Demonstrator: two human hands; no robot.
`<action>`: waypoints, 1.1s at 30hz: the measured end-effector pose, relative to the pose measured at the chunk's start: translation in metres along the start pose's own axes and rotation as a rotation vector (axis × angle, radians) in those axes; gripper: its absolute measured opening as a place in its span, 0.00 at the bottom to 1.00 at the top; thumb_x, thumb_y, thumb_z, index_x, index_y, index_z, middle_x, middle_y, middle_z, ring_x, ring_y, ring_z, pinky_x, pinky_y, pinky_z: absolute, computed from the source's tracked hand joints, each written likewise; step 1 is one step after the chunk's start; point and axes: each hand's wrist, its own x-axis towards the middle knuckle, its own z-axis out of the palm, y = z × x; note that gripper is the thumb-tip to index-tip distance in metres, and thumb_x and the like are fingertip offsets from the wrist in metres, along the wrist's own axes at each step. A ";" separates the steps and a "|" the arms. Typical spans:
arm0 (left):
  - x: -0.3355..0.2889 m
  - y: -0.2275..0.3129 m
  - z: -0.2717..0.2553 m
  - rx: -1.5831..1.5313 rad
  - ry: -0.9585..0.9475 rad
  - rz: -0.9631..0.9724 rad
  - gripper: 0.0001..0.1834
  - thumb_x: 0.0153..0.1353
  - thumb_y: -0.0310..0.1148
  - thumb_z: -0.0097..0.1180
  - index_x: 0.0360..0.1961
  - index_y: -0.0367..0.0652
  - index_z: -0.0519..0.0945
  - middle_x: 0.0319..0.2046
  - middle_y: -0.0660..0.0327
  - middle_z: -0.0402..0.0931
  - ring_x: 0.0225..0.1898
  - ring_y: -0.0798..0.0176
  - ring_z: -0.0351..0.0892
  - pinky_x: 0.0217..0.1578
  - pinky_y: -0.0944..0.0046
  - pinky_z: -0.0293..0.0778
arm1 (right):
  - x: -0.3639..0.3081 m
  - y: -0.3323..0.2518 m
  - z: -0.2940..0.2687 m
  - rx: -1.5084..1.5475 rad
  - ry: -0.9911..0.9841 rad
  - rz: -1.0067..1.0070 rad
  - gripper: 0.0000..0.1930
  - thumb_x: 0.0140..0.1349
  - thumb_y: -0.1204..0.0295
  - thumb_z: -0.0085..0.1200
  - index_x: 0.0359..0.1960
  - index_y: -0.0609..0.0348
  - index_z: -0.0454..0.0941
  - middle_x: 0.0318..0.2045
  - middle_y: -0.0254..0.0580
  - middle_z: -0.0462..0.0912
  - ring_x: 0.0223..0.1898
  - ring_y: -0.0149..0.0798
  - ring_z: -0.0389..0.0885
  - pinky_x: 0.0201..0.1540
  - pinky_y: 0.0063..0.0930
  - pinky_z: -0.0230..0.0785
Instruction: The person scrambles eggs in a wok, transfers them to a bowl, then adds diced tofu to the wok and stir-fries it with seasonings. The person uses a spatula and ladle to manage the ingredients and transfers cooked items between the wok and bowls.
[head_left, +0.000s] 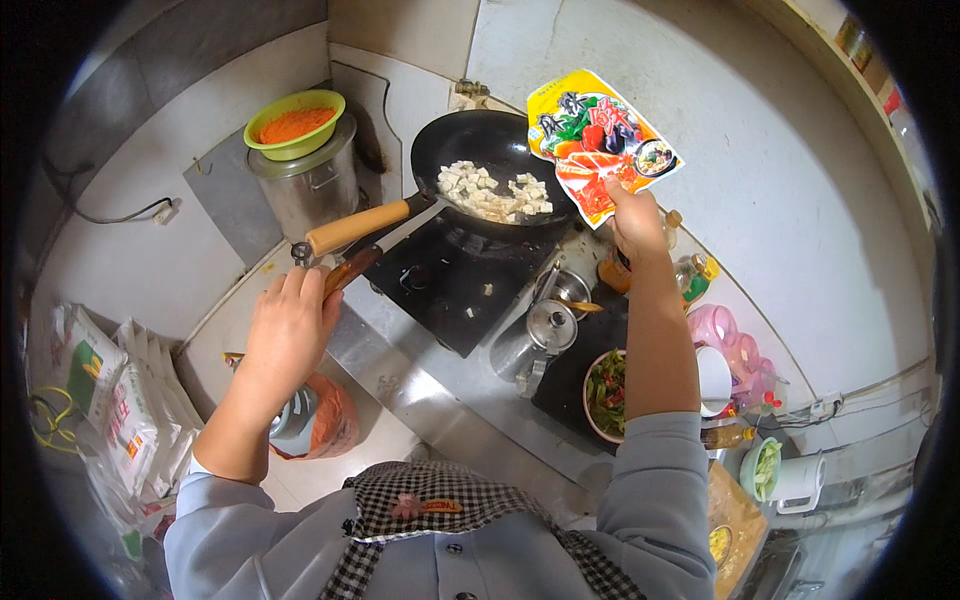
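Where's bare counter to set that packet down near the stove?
Free: the steel counter strip in front of the black stove, between the left hand and the kettle. Crowded: right of the stove, where kettle, chopped-vegetable bowl, bottles and cups sit below the right hand holding the packet.

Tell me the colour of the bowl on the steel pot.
Green bowl, seen in the head view.

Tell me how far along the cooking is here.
Done: pale diced cubes already lie in the black wok. In hand: the left hand grips a wooden-handled spatula; the right hand holds a colourful seasoning packet above the wok. Left: the bowl of chopped greens and red chilli sits unused.
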 end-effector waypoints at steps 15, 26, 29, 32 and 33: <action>0.121 0.057 0.032 -0.332 -0.290 -0.058 0.18 0.65 0.40 0.52 0.45 0.34 0.80 0.32 0.40 0.79 0.37 0.40 0.80 0.39 0.52 0.73 | -0.059 0.050 -0.103 1.352 -0.037 -0.242 0.15 0.67 0.74 0.52 0.54 0.57 0.69 0.49 0.42 0.79 0.50 0.40 0.80 0.52 0.35 0.74; 0.202 0.092 0.132 -0.187 -0.155 0.051 0.19 0.67 0.41 0.48 0.48 0.37 0.78 0.40 0.41 0.79 0.42 0.37 0.78 0.43 0.50 0.74 | -0.082 0.145 -0.343 1.790 0.079 -0.108 0.10 0.68 0.69 0.50 0.45 0.63 0.75 0.39 0.40 0.82 0.34 0.33 0.83 0.31 0.23 0.80; 0.181 0.091 0.111 -0.079 -0.242 0.084 0.16 0.66 0.39 0.49 0.46 0.41 0.79 0.40 0.43 0.79 0.41 0.36 0.77 0.41 0.48 0.74 | -0.031 0.194 -0.378 1.812 0.136 0.091 0.10 0.67 0.69 0.53 0.40 0.65 0.76 0.29 0.35 0.77 0.27 0.26 0.79 0.26 0.14 0.76; 0.153 0.090 0.062 -0.017 -0.198 0.047 0.14 0.65 0.38 0.51 0.44 0.40 0.80 0.38 0.43 0.79 0.40 0.36 0.78 0.39 0.48 0.74 | 0.016 0.232 -0.404 1.672 -0.090 0.007 0.12 0.67 0.66 0.53 0.42 0.64 0.74 0.27 0.36 0.75 0.25 0.27 0.78 0.22 0.15 0.72; 0.144 0.093 0.042 0.008 -0.172 0.013 0.14 0.65 0.37 0.51 0.43 0.40 0.80 0.38 0.43 0.79 0.39 0.36 0.78 0.39 0.48 0.73 | 0.033 0.241 -0.410 1.648 -0.032 0.038 0.13 0.67 0.65 0.53 0.43 0.63 0.74 0.27 0.36 0.75 0.25 0.27 0.78 0.22 0.17 0.72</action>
